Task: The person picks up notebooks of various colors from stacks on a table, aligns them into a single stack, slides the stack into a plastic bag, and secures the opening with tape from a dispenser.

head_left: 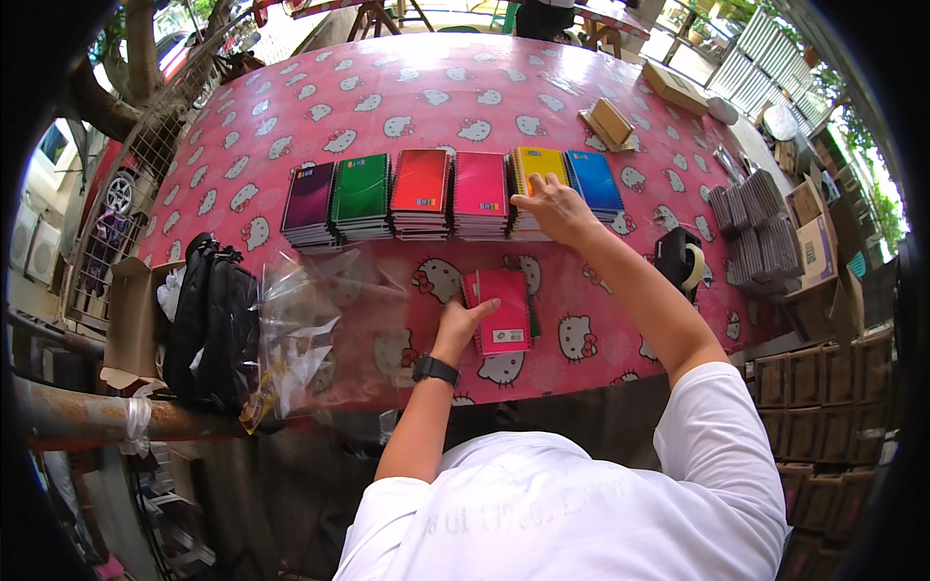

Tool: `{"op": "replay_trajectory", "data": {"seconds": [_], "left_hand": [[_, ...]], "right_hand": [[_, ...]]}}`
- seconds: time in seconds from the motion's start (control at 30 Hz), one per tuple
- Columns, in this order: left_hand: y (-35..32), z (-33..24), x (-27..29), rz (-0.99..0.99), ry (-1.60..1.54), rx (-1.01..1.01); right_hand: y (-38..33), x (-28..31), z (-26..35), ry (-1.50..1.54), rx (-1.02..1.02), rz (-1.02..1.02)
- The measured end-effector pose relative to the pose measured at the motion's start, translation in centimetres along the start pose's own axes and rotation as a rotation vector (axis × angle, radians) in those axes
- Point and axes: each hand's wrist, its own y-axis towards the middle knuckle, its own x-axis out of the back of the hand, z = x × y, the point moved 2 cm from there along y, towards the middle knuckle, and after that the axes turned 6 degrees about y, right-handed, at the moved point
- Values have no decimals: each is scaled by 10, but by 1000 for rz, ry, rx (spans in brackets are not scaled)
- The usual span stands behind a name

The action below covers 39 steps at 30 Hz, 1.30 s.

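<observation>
Six stacks of spiral notebooks stand in a row across the table: purple (308,194), green (360,189), red (419,181), pink (480,184), yellow (535,163) and blue (594,181). On the yellow stack, my right hand (559,207) has its fingers bent around the top notebook's near part. Closer to me, my left hand (463,324) grips a small pile by its left side, thumb on top. A pink notebook (506,308) with a white label lies uppermost in that pile; a green edge shows beneath it at the right.
A clear plastic bag (329,320) and a black bag (208,324) lie at the left. To the right are a black tape dispenser (680,259), stacked grey bundles (760,228) and an open carton (816,232). A small wooden-looking box (608,124) sits behind the blue stack.
</observation>
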Motion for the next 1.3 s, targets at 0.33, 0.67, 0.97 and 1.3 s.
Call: {"op": "replay_trajectory", "data": {"seconds": [0.33,0.67,0.97,1.3], "left_hand": [[9,29,0,-85,-135,-43],[3,9,-10,49,-237,26],[1,8,-9,2,-110,112],[-3,-1,-8,79,-264,58]], "right_hand": [[-80,11,34,1733,-685,-620],[-63,12,-21,250,-578,-527],[-29,23,-92,231,-750,116],[-144,-29,95,1430,-806,35]]}}
